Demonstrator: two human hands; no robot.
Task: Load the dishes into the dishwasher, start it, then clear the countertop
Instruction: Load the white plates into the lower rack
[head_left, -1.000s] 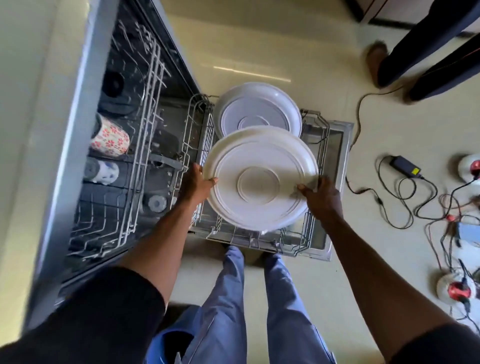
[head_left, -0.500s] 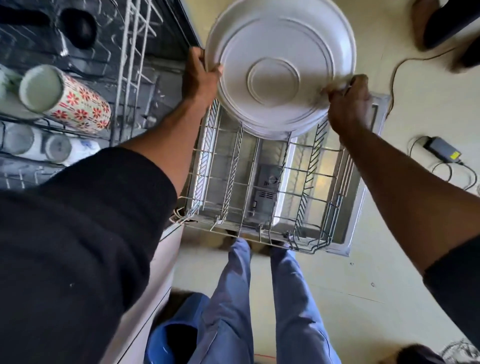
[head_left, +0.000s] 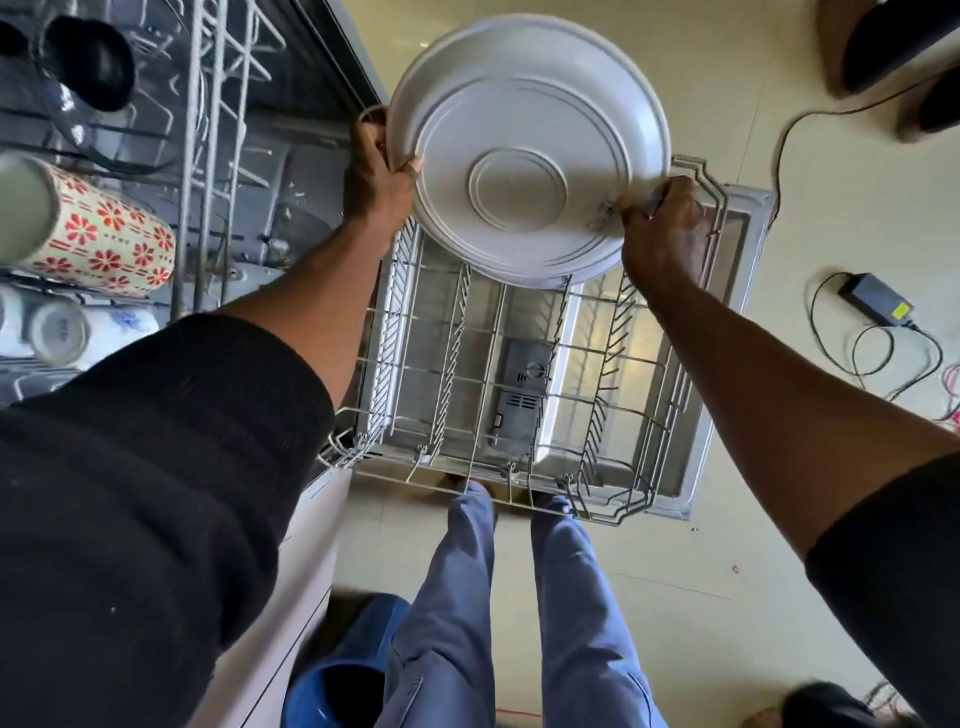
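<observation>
Obs.: both hands are holding one wide, pale plate (head_left: 530, 150) on edge over the far end of the pulled-out lower rack (head_left: 452, 358), its ringed underside facing the camera.

- Left grip (head_left: 376, 176) is closing on the left rim, thumb lying over the face and fingers going behind.
- Right grip (head_left: 665, 228) is clamping the right rim, fingers curled round the edge.
- The plate's lower edge is sitting just above or among the tines; I cannot tell whether it is seated. A second rim is showing just behind that edge, and whether it belongs to another dish is unclear.

Handling, as a judgement: the plate is looking stiff and matte, probably light to moderate in weight for its breadth, and chippable if knocked on wire. The rim is likely smooth, so a wet surface may be slipping under the thumb. The best hold is looking like opposite rim points, as now, which keeps it from swinging.

A floral mug (head_left: 98, 234) is lying in the upper rack.
</observation>
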